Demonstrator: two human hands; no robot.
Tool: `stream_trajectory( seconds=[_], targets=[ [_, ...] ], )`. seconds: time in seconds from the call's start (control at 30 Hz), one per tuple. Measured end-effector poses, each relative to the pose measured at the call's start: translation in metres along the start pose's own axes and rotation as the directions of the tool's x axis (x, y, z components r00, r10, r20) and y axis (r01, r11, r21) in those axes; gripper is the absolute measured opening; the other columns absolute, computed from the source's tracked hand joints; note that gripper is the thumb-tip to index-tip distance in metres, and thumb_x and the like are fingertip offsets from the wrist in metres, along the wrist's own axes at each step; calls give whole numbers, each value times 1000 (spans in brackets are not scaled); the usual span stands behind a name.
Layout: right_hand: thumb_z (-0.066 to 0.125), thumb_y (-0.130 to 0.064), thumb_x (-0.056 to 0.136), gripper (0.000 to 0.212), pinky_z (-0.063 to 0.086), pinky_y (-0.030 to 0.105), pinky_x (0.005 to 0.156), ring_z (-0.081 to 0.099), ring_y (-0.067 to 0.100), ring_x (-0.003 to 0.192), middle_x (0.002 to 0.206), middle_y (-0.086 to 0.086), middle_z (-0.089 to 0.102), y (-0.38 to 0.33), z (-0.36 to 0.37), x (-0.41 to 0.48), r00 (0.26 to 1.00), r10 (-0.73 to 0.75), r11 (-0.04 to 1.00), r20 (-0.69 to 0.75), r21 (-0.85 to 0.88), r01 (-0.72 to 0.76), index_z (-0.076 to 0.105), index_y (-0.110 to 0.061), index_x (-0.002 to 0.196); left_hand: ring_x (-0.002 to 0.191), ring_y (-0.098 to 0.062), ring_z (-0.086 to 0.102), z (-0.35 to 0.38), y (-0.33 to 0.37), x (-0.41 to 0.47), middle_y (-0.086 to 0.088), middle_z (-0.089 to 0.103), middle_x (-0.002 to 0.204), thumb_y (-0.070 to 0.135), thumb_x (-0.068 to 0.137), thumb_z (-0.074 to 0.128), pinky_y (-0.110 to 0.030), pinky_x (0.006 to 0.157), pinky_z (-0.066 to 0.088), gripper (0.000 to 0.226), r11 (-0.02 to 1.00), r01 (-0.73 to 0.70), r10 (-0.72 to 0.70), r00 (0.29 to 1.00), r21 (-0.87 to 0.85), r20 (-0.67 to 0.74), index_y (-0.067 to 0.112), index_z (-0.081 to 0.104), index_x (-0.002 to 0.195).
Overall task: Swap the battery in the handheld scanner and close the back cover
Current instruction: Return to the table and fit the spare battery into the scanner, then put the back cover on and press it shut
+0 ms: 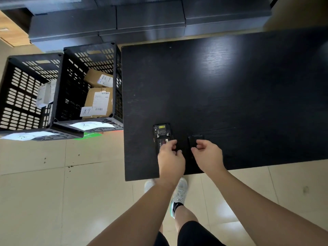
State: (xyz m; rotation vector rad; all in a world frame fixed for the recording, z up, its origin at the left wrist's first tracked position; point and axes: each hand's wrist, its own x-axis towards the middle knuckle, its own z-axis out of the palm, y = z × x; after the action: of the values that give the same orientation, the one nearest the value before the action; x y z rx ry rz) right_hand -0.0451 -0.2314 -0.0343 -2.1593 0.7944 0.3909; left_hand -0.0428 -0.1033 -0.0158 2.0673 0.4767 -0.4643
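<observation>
The black handheld scanner [161,134] lies face down near the front left of the black table [230,96], its back open and a battery with a red label showing inside. My left hand [170,157] rests over the scanner's lower half, fingers curled on its right edge. A flat black piece [194,139], either the back cover or a battery, lies just right of the scanner. My right hand [206,154] hovers at that piece's near end, with thumb and fingers bent at its edge. I cannot tell whether they grip it.
Two black perforated crates [60,93] with cardboard parcels stand on the floor to the left of the table. Dark boxes [150,18] are stacked behind the table. My feet stand on pale tiles under the table's front edge.
</observation>
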Motion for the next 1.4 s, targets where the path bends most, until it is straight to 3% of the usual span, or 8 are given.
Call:
stream_trajectory(
  seconds=[0.13,0.23,0.4,0.57,0.73,0.93,1.13,1.4],
  targets=[
    [67,-25,89,48,45,25,83,58,13,95,121,4,65,20,-24,10,999,50,996,11,-73,-49,56,-16,135,104,-19,63,36,18,-6,-2,64,118,4,91,58,-26,90,50,45,996,82,-75,987,-42,144,14,55,135],
    [66,-27,89,52,47,30,89,61,21,108,127,8,61,29,-22,15,997,47,993,59,-112,-41,54,-15,138,94,-13,56,50,24,-8,7,56,104,-1,93,50,-20,80,41,46,989,135,-126,981,-52,146,12,52,137],
    [66,-28,88,54,49,34,95,62,23,108,130,12,58,33,-13,14,993,66,994,94,-96,-57,52,-12,138,95,-12,56,59,27,-11,-7,66,112,-3,94,45,-16,76,40,43,987,153,-145,981,-57,127,6,53,135],
    [68,-34,85,53,50,37,96,61,24,113,130,10,60,29,-12,14,993,104,994,58,-25,-103,59,-12,132,73,5,54,62,27,-8,19,55,81,-5,92,44,-1,59,38,39,952,239,-225,970,-193,90,6,60,127],
    [70,-33,85,46,50,34,94,62,21,112,122,5,68,23,-15,9,990,137,988,-18,71,-135,64,-13,126,116,-12,59,57,27,-9,1,61,131,8,96,55,-17,91,44,45,876,346,-328,938,-336,110,12,50,140],
    [75,-25,82,39,52,29,88,66,13,100,109,0,73,4,-17,-2,994,100,984,-34,149,-94,68,-15,119,82,5,59,39,25,-6,6,63,118,13,91,65,-23,85,49,47,866,294,-317,948,-404,11,17,55,136],
    [79,-23,80,35,46,17,76,64,8,88,100,-2,73,-29,11,-18,996,22,984,84,173,-36,70,-14,112,98,-9,62,-9,4,4,4,66,113,9,88,67,-20,85,46,41,907,247,-300,947,-340,-112,16,63,128],
    [79,-20,79,25,42,9,63,65,5,75,80,-8,69,-40,36,-12,987,-13,991,161,135,-9,72,-14,102,80,-3,65,-45,-29,26,2,70,97,4,80,73,-12,68,49,34,955,163,-195,974,-250,-111,16,67,111]
  ],
)
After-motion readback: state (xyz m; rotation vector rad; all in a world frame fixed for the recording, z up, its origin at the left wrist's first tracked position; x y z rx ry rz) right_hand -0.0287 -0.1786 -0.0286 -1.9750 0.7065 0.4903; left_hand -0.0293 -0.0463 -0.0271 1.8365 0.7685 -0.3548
